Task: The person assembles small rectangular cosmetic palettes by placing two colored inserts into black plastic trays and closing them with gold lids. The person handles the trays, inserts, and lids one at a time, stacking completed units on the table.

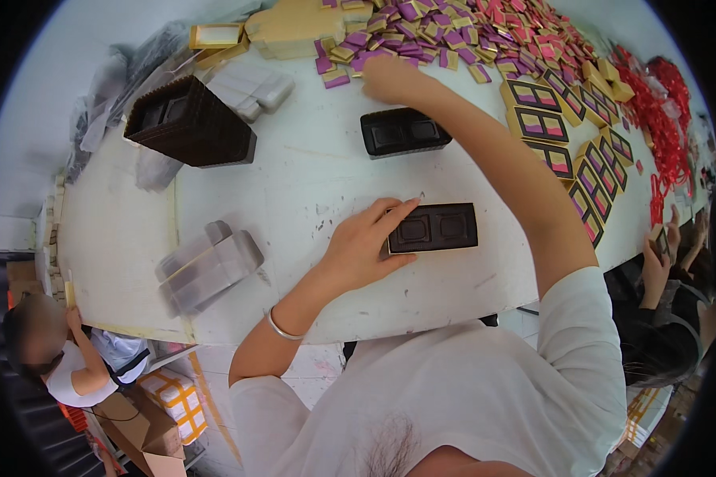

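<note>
Steadying the dark brown moulded plastic tray [433,228] with my left hand [364,245], I pinch its left end between thumb and fingers; it lies flat on the white table [294,191], just in front of me. My right hand [390,79] stretches far across to the heap of small purple and gold packets [422,36], palm down on the heap's near edge, fingers curled; whether it grips a packet I cannot tell. A second dark tray [404,131] sits between the two hands. A stack of brown trays [189,121] stands to the left, clear plastic lids [207,266] nearer, filled gold-edged boxes [569,151] and red ribbons [660,119] to the right.
</note>
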### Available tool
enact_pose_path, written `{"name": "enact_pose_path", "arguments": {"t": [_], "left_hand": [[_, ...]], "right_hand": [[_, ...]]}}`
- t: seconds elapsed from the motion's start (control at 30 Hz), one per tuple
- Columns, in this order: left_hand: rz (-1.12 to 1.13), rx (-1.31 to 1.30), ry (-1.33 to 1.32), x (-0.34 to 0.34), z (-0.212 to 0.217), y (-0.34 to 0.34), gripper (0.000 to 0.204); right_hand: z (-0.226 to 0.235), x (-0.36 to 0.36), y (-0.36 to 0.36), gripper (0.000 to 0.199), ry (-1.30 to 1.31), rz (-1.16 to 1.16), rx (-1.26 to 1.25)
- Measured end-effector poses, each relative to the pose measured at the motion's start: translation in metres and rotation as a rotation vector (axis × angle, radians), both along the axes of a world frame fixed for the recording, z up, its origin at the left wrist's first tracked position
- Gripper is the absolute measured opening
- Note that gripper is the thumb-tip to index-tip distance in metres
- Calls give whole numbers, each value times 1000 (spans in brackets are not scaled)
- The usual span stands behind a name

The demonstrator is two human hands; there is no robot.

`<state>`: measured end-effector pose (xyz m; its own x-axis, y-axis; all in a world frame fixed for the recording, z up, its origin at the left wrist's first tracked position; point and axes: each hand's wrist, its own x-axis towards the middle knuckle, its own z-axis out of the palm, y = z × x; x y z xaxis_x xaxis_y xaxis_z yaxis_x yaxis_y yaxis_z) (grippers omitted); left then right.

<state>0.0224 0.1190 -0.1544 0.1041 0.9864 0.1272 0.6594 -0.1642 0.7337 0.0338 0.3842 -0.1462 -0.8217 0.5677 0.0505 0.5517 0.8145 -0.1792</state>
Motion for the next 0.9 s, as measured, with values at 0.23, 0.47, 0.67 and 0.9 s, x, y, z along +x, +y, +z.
{"name": "enact_pose_path", "arguments": {"t": [0.23, 0.47, 0.67, 0.9], "left_hand": [[84, 40, 29, 4, -6, -5, 82], [90, 26, 16, 10, -7, -4, 89], [75, 114, 22, 8, -8, 0, 81], [91, 64, -5, 9, -7, -2, 67]], "right_hand": [[71, 121, -61, 17, 437, 212, -1009], [8, 170, -158, 11, 470, 224, -343], [0, 158, -163, 12, 429, 320, -195], [6, 154, -168, 7, 102, 653, 334]]}}
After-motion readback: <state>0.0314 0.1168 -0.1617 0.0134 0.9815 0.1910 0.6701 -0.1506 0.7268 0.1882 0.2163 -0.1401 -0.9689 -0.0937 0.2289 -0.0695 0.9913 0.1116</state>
